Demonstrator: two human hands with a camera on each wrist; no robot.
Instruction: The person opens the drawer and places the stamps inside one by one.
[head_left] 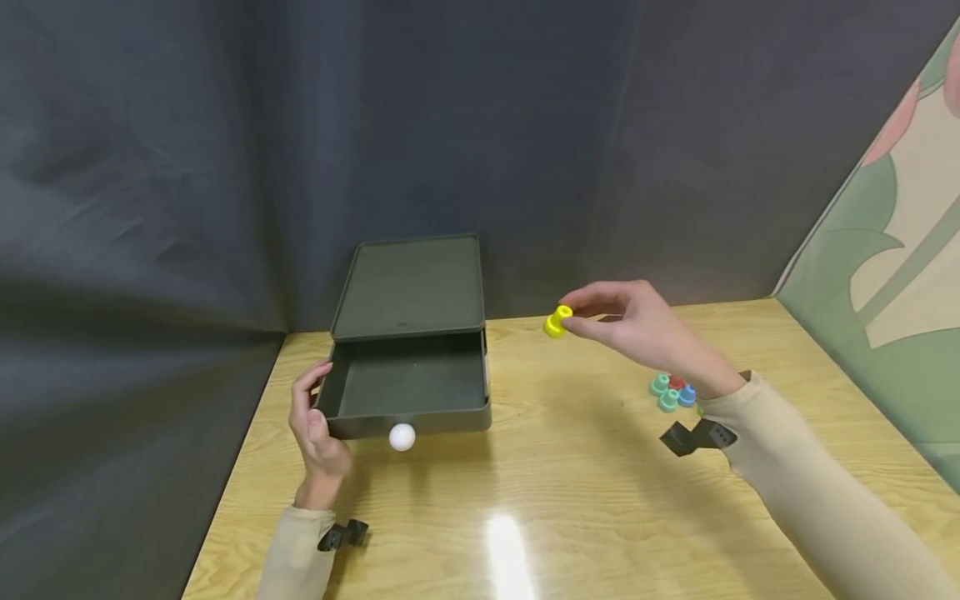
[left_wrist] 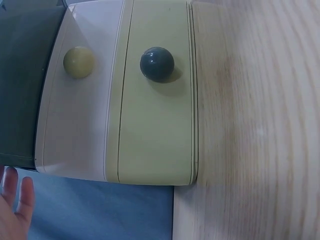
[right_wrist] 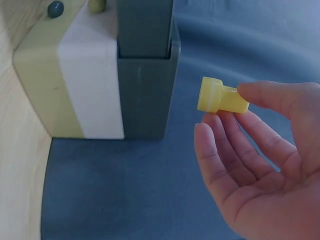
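Right hand point(head_left: 633, 325) pinches yellow toy stamp point(head_left: 556, 323) midair, right of pulled-out top drawer point(head_left: 450, 422), left hand point(head_left: 321, 446) grips its left side, probably carrying step, next move likely calls for bringing stamp over drawer

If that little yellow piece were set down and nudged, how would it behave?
The yellow piece would probably stand steadily on its wider end. Laid sideways, its rounded body might roll, perhaps curving, since one end is narrower. It is likely light, being small enough for the right hand to pinch.
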